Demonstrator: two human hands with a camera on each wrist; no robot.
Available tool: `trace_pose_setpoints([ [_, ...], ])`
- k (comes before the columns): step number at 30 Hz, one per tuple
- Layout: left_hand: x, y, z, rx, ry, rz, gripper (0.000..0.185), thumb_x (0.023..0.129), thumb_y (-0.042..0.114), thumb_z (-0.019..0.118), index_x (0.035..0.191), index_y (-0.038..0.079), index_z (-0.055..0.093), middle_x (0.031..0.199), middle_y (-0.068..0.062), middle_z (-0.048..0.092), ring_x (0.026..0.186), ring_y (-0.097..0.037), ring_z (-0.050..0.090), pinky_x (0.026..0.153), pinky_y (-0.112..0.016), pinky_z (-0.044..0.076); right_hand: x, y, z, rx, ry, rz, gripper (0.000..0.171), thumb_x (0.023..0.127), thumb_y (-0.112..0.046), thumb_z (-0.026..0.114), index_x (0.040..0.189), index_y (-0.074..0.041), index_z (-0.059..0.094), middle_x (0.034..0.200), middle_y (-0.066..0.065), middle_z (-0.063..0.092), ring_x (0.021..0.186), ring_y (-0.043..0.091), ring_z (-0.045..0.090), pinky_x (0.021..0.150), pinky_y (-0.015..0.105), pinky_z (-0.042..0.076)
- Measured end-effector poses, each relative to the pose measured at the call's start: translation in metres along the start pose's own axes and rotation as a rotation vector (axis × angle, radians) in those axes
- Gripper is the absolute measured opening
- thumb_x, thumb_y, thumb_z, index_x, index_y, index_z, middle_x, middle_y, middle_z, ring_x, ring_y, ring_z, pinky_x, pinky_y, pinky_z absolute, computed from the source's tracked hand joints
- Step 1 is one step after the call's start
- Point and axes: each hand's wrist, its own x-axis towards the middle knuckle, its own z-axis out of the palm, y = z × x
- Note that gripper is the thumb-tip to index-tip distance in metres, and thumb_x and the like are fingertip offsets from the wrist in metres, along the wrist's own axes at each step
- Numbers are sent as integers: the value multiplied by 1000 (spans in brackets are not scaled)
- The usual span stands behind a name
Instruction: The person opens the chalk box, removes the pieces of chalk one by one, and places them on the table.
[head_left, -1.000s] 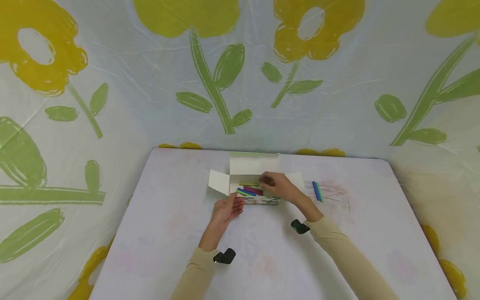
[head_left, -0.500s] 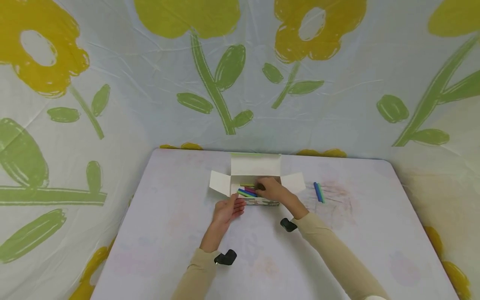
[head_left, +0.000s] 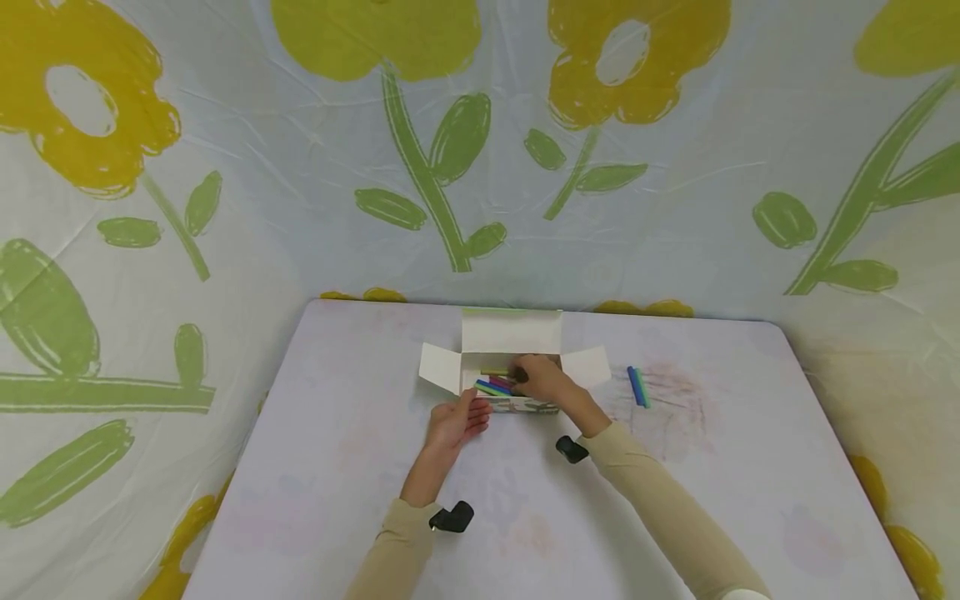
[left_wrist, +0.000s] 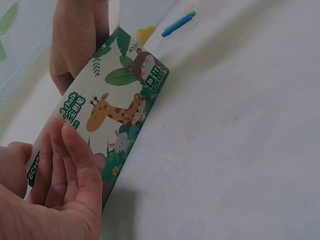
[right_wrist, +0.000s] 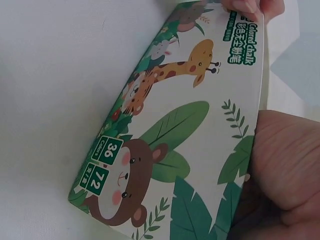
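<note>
Left hand (head_left: pixel 453 421) fingers straight against chalk box (head_left: pixel 525 403), right hand (head_left: pixel 542 377) fingers inside

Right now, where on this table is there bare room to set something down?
The table is bare left of the chalk box, and along the near edge between the sleeves. Right, past the loose chalk sticks, is bare too. It is crowded at the box, where the left hand and right hand meet.
</note>
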Motion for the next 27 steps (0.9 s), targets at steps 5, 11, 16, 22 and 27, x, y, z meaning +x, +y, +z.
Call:
trace_pose_setpoints([
  [5,-2,1,0,13,-2,1,38,105,28,60,100,-8,71,83,-6,74,71,-9,69,69,-23,60,0,2,0,-5,-15,-24,23,94,-8,75,111,5,69,104,14,70,96,27,65,88,44,56],
  [11,-7,5,1,21,-11,12,42,106,27,59,106,-14,69,84,-7,74,72,-8,68,69,-21,60,2,7,0,70,-61,-81,17,95,-9,74,107,4,72,99,11,71,90,22,66,83,40,57],
  [16,-9,5,2,22,-13,2,42,106,28,59,108,-14,69,83,-6,74,72,-7,68,70,-22,60,2,10,0,95,-64,-111,17,93,-8,76,105,4,72,96,11,71,87,20,65,80,38,57],
  [22,-6,4,2,12,-11,-1,40,105,27,60,106,-12,70,82,-5,74,71,-7,68,69,-21,59,-2,8,-5,135,-35,-159,14,93,-5,75,104,3,71,97,11,71,89,21,65,81,39,57],
  [27,-5,4,1,2,-7,1,39,105,27,62,103,-10,71,81,-5,74,70,-7,68,69,-21,59,-8,10,-14,185,-28,-183,10,96,-4,71,104,0,71,96,7,71,85,18,64,77,36,55],
])
